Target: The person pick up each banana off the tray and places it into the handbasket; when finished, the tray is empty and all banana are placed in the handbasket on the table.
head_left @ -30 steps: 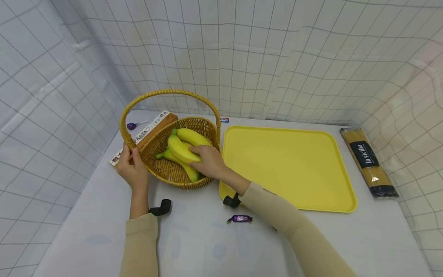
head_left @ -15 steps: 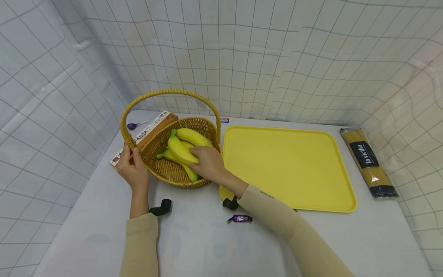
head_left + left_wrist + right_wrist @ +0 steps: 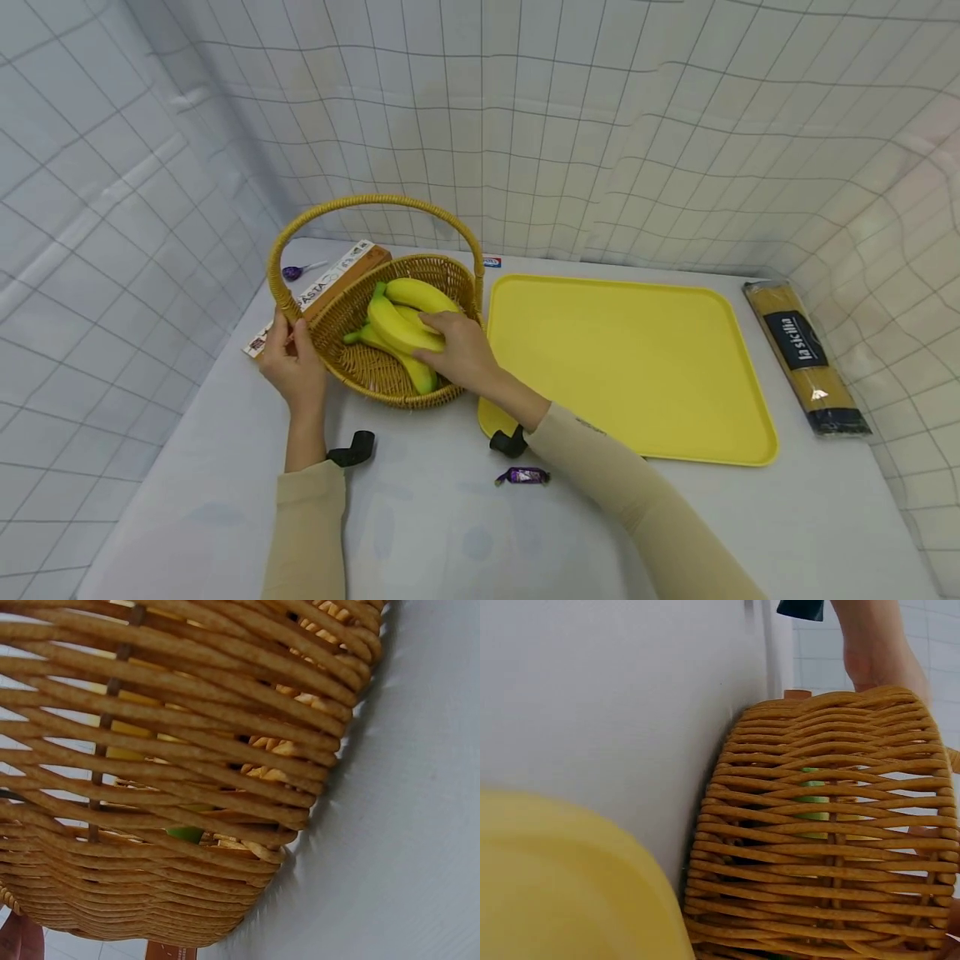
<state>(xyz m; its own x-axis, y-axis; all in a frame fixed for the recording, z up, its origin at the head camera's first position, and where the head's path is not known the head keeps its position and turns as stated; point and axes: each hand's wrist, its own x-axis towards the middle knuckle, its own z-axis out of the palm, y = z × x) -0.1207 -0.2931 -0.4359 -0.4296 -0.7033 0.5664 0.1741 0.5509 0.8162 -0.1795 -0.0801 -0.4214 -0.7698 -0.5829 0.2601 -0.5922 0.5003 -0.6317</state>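
Note:
In the head view a wicker basket (image 3: 408, 402) with a tall arched handle stands left of centre, several yellow bananas inside. My left hand (image 3: 295, 371) pinches the left rim of the basket at the foot of the handle. Reaching in over the right rim, my right hand (image 3: 467, 354) grips the top banana (image 3: 401, 327), thumb on the near side and fingers on the far side. Another banana (image 3: 420, 377) lies below it, and one more banana (image 3: 423, 293) curves behind. Both wrist views mostly show the woven wall of the basket (image 3: 187, 757), with green and yellow glimpsed through gaps.
Right of the basket lies a yellow tray (image 3: 615, 367). A spaghetti packet (image 3: 806, 358) lies at the far right. Behind the basket are a pasta box (image 3: 322, 287) and a purple lollipop (image 3: 292, 272). A purple-wrapped candy (image 3: 525, 475) lies in front, near my right sleeve.
The whole head view has shifted slightly, so everything appears a little further right. Both hands keep their hold on the basket and the banana.

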